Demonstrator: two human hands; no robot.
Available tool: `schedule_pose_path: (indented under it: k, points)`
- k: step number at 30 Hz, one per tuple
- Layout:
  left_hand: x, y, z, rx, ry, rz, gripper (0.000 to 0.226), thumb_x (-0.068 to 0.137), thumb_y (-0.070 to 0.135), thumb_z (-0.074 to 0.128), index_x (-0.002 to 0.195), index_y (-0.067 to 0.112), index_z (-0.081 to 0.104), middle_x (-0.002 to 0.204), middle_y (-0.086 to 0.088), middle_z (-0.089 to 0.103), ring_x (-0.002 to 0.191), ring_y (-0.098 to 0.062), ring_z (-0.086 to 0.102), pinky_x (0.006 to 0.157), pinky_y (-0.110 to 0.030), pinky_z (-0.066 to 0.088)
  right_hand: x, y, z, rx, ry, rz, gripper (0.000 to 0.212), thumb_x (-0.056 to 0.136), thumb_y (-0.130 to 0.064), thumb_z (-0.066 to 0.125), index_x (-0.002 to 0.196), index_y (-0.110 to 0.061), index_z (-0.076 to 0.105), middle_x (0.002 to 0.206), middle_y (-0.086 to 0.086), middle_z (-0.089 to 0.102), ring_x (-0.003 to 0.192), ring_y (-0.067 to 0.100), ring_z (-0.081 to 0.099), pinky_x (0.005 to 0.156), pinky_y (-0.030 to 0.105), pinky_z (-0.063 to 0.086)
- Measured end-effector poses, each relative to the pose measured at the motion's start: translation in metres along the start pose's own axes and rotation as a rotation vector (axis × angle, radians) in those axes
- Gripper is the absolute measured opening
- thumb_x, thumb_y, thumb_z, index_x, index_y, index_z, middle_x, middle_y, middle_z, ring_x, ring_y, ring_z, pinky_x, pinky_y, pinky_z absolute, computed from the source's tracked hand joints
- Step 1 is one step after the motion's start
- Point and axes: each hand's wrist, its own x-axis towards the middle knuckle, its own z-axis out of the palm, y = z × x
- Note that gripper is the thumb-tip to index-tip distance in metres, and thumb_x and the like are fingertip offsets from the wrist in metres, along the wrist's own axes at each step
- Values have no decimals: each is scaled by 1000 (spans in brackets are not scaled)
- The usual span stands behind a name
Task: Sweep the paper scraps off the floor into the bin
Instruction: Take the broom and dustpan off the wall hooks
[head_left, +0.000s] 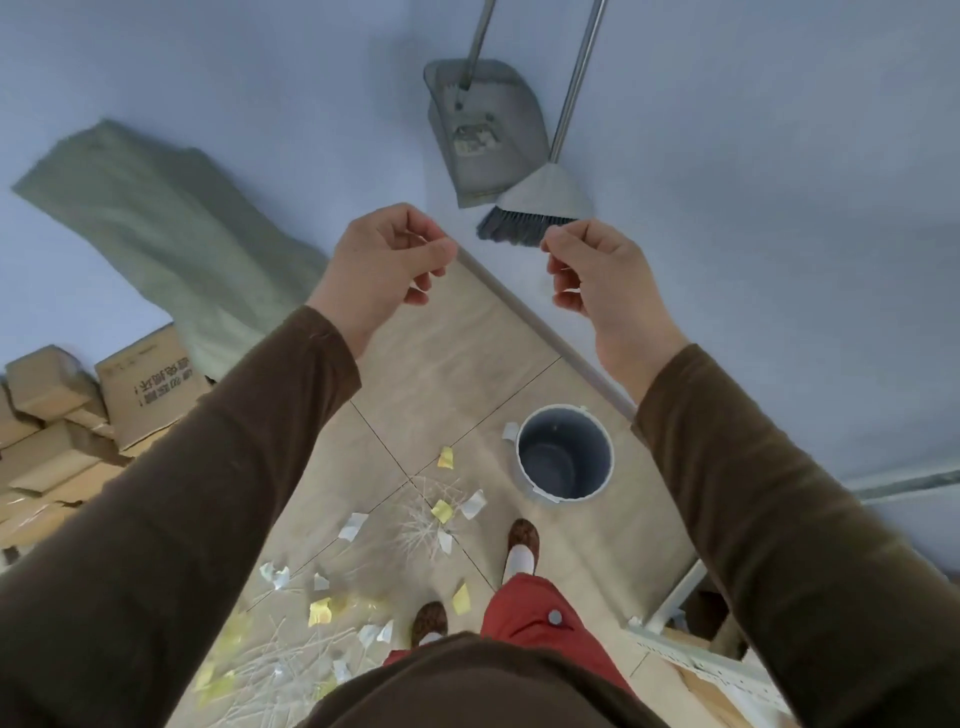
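Yellow and white paper scraps (442, 512) lie scattered with thin white sticks on the beige tiled floor in front of my feet. A grey round bin (565, 456) stands open to the right of them, near the wall. A grey broom (540, 208) and a grey dustpan (483, 130) lean against the blue wall in the corner ahead. My left hand (387, 260) and my right hand (597, 275) are raised in front of me, below the broom head, fingers loosely curled and holding nothing.
A stack of cardboard boxes (78, 415) fills the left side, with a green sack (156, 218) leaning on the wall behind it. A white metal rack (691, 660) stands at the lower right. My two feet in brown slippers are beside the scraps.
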Motion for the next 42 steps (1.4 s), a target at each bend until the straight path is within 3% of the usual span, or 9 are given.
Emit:
schedule_pose_path:
  k: [5, 11, 17, 21, 30, 42]
  points:
    - [74, 24, 23, -8, 42, 43, 11, 86, 17, 74, 86, 14, 64, 69, -2, 65, 59, -12, 54, 56, -27, 51, 79, -27, -25, 35, -4, -75, 9, 96, -17, 58, 92, -10, 64, 68, -3, 55, 57, 9, 46, 61, 25, 44]
    - [150, 66, 62, 4, 87, 92, 9, 87, 15, 73, 88, 12, 64, 69, -2, 65, 58, -12, 54, 56, -28, 50, 162, -66, -64, 9, -3, -146, 9, 95, -18, 59, 90, -11, 63, 71, 0, 56, 64, 15, 47, 64, 27, 45]
    - [196, 99, 79, 54, 111, 129, 9, 87, 14, 73, 90, 10, 66, 69, 0, 67, 56, -9, 54, 57, -28, 52, 214, -98, -83, 0, -13, -205, 9, 94, -15, 60, 87, -11, 61, 71, 2, 55, 58, 13, 46, 58, 27, 44]
    - [227, 122, 85, 62, 109, 160, 7, 86, 14, 73, 87, 12, 66, 72, -3, 68, 57, -12, 53, 57, -26, 52, 241, -120, -89, -16, 10, -242, 6, 94, -15, 60, 90, -11, 61, 78, 4, 58, 62, 12, 52, 57, 22, 48]
    - [315, 170, 101, 102, 78, 293, 15, 90, 19, 68, 97, 6, 71, 74, -3, 69, 59, -11, 55, 61, -31, 52, 304, -167, -100, -33, 95, -328, 12, 96, -22, 58, 97, -10, 60, 83, 3, 62, 68, 12, 58, 63, 20, 53]
    - [459, 245, 75, 111, 24, 480, 19, 96, 24, 60, 105, 11, 70, 97, -10, 71, 80, -12, 66, 77, -28, 59, 411, -252, -85, -103, 274, -456, 17, 95, -32, 58, 100, -16, 63, 93, 2, 64, 87, 16, 62, 87, 35, 55]
